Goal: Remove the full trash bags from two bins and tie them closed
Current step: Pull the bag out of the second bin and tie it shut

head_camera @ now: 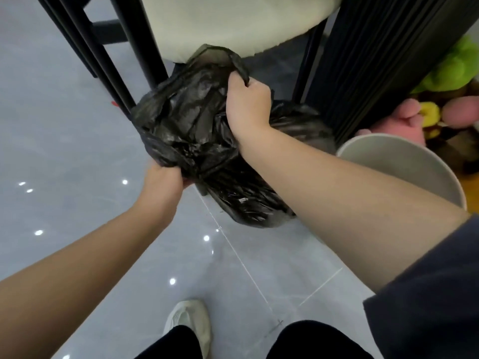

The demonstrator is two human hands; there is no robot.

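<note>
A full black trash bag hangs above the grey floor in the middle of the view, its top bunched and crinkled. My left hand grips the bag's near-left edge from below. My right hand is closed on a handle loop at the bag's far top. A second black bag lies behind my right forearm, partly hidden. To the right stands a white round bin with no bag in it.
A cream-seated chair with black legs stands just beyond the bag. A dark ribbed column rises at right, with plush toys beside it. My shoe and dark trouser legs show at the bottom on glossy tile floor.
</note>
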